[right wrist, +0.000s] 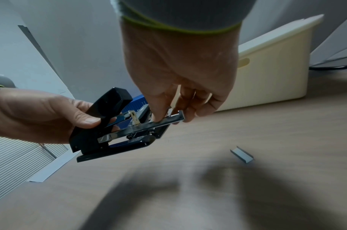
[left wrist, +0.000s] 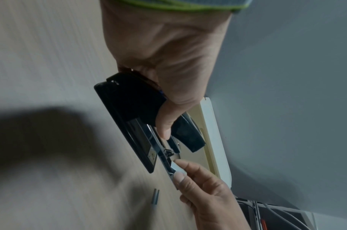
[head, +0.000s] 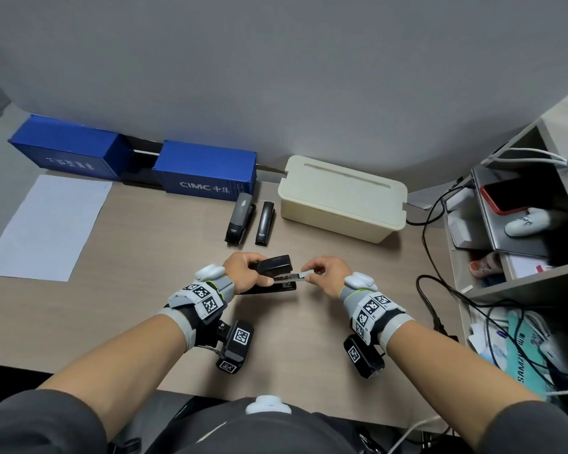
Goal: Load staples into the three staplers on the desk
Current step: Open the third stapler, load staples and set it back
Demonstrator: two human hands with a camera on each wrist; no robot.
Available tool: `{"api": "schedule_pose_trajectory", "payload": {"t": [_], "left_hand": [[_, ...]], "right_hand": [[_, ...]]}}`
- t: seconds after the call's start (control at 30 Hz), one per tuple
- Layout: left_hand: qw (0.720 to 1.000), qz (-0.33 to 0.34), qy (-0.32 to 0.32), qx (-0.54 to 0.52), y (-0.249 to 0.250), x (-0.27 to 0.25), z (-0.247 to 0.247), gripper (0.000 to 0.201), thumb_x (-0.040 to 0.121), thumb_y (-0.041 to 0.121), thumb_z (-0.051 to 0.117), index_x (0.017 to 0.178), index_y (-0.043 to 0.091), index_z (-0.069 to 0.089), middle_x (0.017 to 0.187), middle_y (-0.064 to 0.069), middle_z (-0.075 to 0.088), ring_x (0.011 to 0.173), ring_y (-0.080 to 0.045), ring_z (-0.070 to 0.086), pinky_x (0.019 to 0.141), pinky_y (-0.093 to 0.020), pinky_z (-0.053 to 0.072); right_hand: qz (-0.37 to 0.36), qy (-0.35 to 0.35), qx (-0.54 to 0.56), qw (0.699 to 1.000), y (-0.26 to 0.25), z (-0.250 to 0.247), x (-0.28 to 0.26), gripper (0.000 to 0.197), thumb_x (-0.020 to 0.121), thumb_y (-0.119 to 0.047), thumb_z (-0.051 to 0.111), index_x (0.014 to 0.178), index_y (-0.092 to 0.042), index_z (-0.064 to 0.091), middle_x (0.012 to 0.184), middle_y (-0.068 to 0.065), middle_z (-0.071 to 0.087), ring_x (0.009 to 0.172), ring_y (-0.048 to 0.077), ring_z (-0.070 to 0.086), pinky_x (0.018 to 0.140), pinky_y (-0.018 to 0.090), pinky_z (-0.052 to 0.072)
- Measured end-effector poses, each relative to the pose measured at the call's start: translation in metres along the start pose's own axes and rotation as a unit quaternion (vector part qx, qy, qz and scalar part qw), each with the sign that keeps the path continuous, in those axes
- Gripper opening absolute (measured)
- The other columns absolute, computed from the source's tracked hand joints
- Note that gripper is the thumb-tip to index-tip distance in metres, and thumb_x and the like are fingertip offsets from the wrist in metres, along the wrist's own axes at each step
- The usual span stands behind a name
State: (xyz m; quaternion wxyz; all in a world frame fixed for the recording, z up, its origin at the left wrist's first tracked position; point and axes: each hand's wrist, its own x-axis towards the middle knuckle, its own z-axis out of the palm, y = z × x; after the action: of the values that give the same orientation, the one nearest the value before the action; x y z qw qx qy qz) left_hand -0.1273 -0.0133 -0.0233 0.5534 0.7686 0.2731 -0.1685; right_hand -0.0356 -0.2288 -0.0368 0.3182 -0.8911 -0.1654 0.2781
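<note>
stapler (head: 273,273) open on desk (head: 177,316), left hand (head: 246,273) gripping it | right hand (head: 325,273) fingers pinch its metal rail (right wrist: 168,120) | risk: rail jams or snaps back; spare staples (right wrist: 242,155) possibly scatter

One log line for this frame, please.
step: loading open black stapler | left hand: grips stapler | right hand: pinches its metal staple tray | loose staple strip: on desk
</note>
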Motion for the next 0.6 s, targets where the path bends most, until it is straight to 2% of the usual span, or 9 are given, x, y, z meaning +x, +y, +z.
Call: {"api": "schedule_pose_trajectory", "payload": {"t": [0.13,0.37,0.47,0.6], "left_hand": [[1.0,0.001,0.0,-0.003,-0.0004,0.0003,0.0022,0.034,0.055,0.017,0.086,0.081,0.037,0.077,0.085,0.002,0.076,0.086,-0.023,0.07,0.089,-0.036,0.056],[1.0,-0.006,-0.005,-0.024,0.0037,0.0013,0.0033,0.033,0.066,0.004,0.084,0.089,0.026,0.076,0.083,-0.001,0.073,0.08,-0.021,0.066,0.086,-0.033,0.054],[1.0,-0.001,-0.007,-0.025,0.0047,0.0019,0.0033,0.033,0.066,0.004,0.084,0.087,0.028,0.076,0.083,-0.001,0.073,0.08,-0.02,0.066,0.085,-0.031,0.053],[1.0,-0.004,-0.005,-0.021,0.0051,0.0026,0.0035,0.033,0.065,0.005,0.084,0.086,0.029,0.076,0.084,-0.002,0.074,0.08,-0.021,0.067,0.087,-0.034,0.055]], "right_hand": [[0.003,-0.008,0.014,1.0,0.0011,-0.0001,-0.0004,0.013,0.078,-0.019,0.072,0.088,-0.029,0.073,0.081,-0.009,0.059,0.074,0.008,0.052,0.071,0.018,0.038],[0.002,-0.005,0.046,0.999,0.0025,-0.0035,0.0009,0.015,0.081,-0.022,0.071,0.08,-0.036,0.068,0.076,-0.01,0.063,0.071,0.008,0.054,0.069,0.02,0.041],[-0.004,-0.006,0.048,0.999,0.0027,-0.0058,0.0002,0.012,0.082,-0.021,0.07,0.084,-0.033,0.069,0.073,-0.013,0.06,0.069,0.007,0.052,0.065,0.015,0.04],[-0.005,-0.005,0.048,0.999,0.0032,-0.0092,-0.001,0.011,0.083,-0.019,0.069,0.091,-0.025,0.073,0.068,-0.016,0.055,0.063,0.001,0.048,0.058,0.006,0.038]]}}
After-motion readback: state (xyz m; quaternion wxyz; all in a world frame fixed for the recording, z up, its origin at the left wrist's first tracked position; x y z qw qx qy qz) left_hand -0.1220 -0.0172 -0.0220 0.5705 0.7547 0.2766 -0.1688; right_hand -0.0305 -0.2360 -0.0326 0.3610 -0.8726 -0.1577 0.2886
